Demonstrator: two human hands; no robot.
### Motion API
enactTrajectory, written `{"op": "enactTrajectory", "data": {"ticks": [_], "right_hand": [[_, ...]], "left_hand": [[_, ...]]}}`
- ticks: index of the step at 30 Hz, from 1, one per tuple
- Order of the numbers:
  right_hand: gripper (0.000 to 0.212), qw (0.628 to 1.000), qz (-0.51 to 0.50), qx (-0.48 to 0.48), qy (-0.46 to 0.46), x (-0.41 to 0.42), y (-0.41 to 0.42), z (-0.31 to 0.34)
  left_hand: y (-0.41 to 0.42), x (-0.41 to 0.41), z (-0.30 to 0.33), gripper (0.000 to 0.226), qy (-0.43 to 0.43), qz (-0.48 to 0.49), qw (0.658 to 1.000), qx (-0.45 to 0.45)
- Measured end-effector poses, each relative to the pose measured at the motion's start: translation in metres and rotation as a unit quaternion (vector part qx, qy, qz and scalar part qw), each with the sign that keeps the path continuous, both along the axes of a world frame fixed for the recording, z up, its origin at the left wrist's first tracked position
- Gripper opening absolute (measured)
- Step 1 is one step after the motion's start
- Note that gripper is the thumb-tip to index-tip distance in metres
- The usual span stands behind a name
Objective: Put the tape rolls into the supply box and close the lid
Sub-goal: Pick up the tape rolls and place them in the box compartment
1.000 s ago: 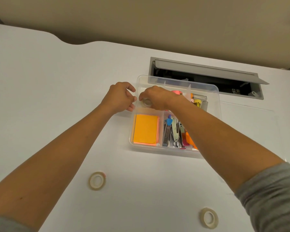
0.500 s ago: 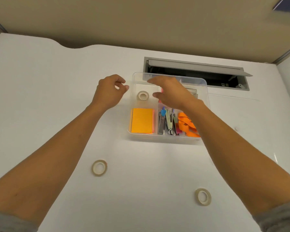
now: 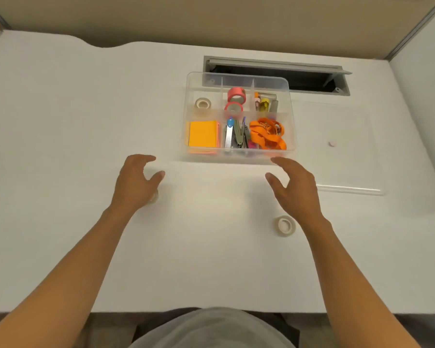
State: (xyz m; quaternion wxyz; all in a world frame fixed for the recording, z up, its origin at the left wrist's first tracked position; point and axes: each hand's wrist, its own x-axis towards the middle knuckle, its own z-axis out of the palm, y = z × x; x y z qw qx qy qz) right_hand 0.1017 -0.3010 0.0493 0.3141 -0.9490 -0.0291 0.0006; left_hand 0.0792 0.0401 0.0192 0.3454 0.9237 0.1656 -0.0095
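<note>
1. Lying loose on the desk (image 3: 60,121): one white tape roll (image 3: 284,226) beside the right wrist; a second roll (image 3: 154,197) mostly hidden under the left hand (image 3: 133,184).
2. Inside the supply box (image 3: 290,116), open: a third white roll (image 3: 202,104) in the far-left compartment.
3. Left hand spread, empty; right hand (image 3: 296,189) spread, empty.
4. Step in hand, judged: collecting the remaining rolls. Next move calls for pinching each roll.
5. Clear lid (image 3: 349,146) lies right of the box, unfitted.

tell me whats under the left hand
Under the left hand, only an edge of a white tape roll shows on the desk; the rest is covered.
</note>
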Motion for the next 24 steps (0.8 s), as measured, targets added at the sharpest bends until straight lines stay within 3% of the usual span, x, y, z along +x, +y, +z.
{"op": "enactTrajectory", "data": {"ticks": [6,11,18,24], "right_hand": [[0.048,0.984,-0.036,-0.091,0.146,-0.051,-0.024,-0.030],[0.054,0.972,-0.026,-0.134,0.192,-0.074,-0.026,-0.041],[0.037,0.981,-0.013,-0.095,0.169,-0.079,-0.023,-0.045],[0.040,0.982,-0.061,0.109,0.145,-0.076,-0.007,-0.037]], "left_hand": [[-0.010,-0.051,-0.020,0.072,0.134,-0.049,0.982,0.126],[-0.016,-0.062,-0.026,0.063,0.121,-0.059,0.979,0.155],[-0.026,-0.070,-0.025,0.044,0.062,-0.059,0.989,0.124],[-0.041,-0.071,-0.013,0.048,0.029,-0.030,0.999,-0.017]]}}
